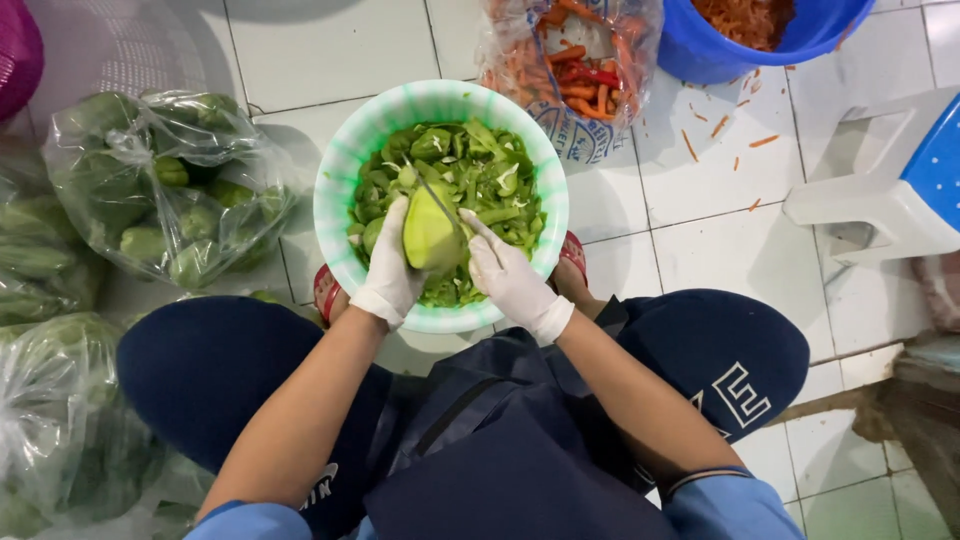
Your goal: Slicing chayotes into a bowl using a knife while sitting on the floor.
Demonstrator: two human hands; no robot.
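Over a pale green plastic basket [340, 180] full of cut green vegetable pieces [480, 170], my left hand [390, 270] in a white glove grips a peeled light green fruit [430, 235]. My right hand [510, 280], also gloved, holds a thin knife [435, 195] whose blade lies across the top of the fruit. The basket sits on the tiled floor between my knees.
Clear bags of whole green vegetables [160, 190] lie at the left. A bag of carrot and red pepper strips [575, 60] and a blue bucket [700, 50] of shredded carrot stand at the top. A blue and white plastic stool [900, 190] is at the right.
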